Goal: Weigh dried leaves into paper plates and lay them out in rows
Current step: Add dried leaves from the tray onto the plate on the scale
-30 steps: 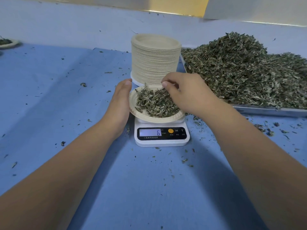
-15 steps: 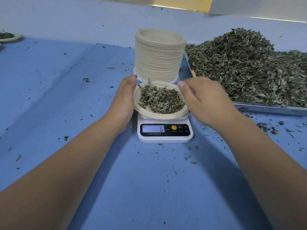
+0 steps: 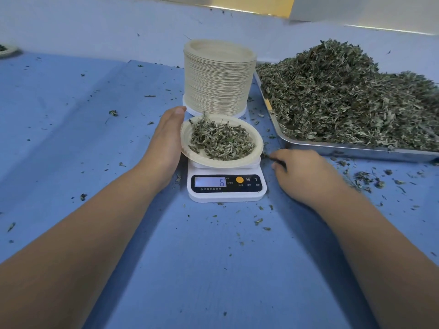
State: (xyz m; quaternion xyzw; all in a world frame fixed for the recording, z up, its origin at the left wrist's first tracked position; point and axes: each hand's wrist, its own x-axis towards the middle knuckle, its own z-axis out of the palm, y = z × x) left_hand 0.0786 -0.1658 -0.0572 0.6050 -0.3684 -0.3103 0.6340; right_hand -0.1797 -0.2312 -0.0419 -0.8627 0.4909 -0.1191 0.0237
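Left hand (image 3: 166, 141) against filled paper plate (image 3: 185, 141) on scale (image 3: 226, 195), right hand (image 3: 306, 174) beside

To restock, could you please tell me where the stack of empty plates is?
In the head view, the plate stack stands centre, just behind the scale and left of the leaf tray.

Bare left forearm (image 3: 107, 222), bare right forearm (image 3: 370, 238)

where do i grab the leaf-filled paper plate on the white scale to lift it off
By its rim, from the left and right sides. The round beige paper plate overhangs the white scale, so fingers can slide under the edge; the left hand lies against the left rim. Keep it level: the dried leaves are loose.
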